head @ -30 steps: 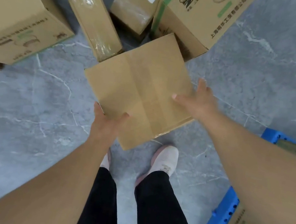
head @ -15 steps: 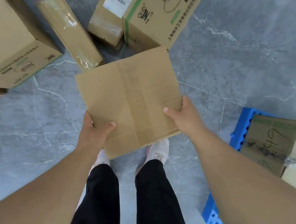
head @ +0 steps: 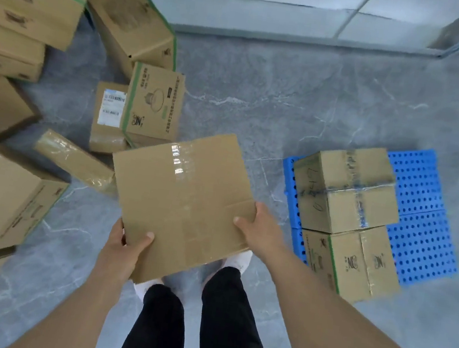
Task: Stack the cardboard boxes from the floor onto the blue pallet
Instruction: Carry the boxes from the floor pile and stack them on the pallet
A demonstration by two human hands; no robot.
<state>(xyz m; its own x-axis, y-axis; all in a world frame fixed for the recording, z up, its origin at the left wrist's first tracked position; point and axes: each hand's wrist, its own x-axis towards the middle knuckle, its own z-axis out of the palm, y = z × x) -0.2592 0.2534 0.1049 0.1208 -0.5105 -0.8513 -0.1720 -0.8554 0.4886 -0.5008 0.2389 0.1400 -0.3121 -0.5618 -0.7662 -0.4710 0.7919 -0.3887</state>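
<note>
I hold a plain taped cardboard box (head: 182,199) in the air above my feet. My left hand (head: 125,247) grips its near left corner, thumb on top. My right hand (head: 261,232) grips its right edge. The blue perforated pallet (head: 421,220) lies on the floor to the right. Two boxes sit on the pallet's left part: a taped one with handwriting (head: 345,188) at the back and a printed one with a green stripe (head: 358,261) in front.
Several cardboard boxes crowd the left side: a tall stack (head: 24,3), a large box (head: 1,196), a long narrow wrapped box (head: 75,159) and printed boxes (head: 155,103) on the grey floor. A wall base and glass partition (head: 303,27) run along the far side.
The box has come up from the floor in both hands. My view has lifted and turned right, bringing the pallet and its two boxes into sight.
</note>
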